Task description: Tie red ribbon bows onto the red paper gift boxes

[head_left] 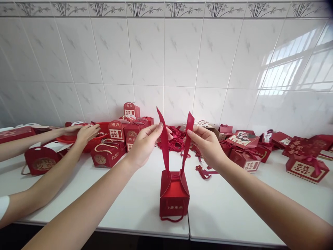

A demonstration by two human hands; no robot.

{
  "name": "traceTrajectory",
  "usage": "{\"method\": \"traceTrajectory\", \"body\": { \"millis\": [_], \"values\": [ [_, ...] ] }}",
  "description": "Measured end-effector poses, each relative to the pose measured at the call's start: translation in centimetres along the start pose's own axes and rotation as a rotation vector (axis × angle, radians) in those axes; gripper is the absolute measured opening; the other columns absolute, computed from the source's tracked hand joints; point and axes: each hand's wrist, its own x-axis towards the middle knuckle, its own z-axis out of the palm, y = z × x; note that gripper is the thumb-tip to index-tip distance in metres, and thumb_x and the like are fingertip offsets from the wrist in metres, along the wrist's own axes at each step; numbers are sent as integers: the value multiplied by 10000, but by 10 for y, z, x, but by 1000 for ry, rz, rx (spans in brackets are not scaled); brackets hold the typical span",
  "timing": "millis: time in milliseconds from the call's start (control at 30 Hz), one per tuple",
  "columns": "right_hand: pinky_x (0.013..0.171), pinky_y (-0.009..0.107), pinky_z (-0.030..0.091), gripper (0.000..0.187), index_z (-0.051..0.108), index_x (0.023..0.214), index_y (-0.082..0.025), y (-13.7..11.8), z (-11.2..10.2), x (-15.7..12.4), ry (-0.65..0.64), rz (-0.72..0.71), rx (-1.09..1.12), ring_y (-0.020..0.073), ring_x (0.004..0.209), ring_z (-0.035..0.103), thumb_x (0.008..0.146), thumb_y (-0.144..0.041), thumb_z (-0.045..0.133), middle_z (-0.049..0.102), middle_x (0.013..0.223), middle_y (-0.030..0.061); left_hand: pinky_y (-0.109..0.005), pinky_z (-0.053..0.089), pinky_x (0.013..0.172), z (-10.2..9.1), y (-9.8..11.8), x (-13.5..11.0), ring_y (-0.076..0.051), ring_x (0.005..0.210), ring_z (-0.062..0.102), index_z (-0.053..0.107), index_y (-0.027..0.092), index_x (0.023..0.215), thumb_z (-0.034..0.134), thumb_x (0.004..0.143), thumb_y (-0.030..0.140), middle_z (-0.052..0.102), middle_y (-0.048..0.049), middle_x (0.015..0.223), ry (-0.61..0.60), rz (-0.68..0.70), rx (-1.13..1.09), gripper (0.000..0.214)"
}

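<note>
A small red gift box (173, 205) with gold lettering stands upright near the front edge of the white table. A red ribbon (164, 149) passes through its top, and its two ends rise apart in a V. My left hand (147, 142) pinches the left end between thumb and fingers. The right end is pinched in my right hand (204, 140). Both hands are above the box, not touching it. A twisted red cord handle (173, 219) hangs at the box's lower front.
Several red boxes (117, 130) stand left of centre, with more boxes (246, 159) at right. A heap of red ribbons (178, 137) lies by the wall, and a loose ribbon (204, 172) lies nearer. At far left a co-worker's hands (87, 133) reach over a red basin (91, 144).
</note>
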Motion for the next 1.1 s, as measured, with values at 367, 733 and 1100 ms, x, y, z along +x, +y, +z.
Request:
{"method": "traceTrajectory", "body": {
  "millis": [367,733,1100],
  "values": [
    [598,244,426,221,657,759,-155,5,10,-11,-245,-1,-152,108,655,541,793,-373,642,624,717,13,-248,269,511,9,-10,-12,-104,511,370,534,169,555,575,816,434,424,28,520,-131,-124,388,374],
    [782,345,452,279,670,1073,-261,20,-25,-10,-466,-728,-830,180,868,573,920,-197,446,691,956,56,-295,431,676,-10,-21,-14,-157,603,492,561,159,504,509,761,170,502,-23,545,-132,-525,-241,263],
    [766,342,422,292,633,1129,-234,25,-22,-20,-356,-812,-1127,193,900,571,898,-163,468,687,1004,63,-329,439,767,-8,-12,-28,-259,856,611,748,183,735,645,755,321,710,-84,836,-253,-340,265,173]
  ]
}}
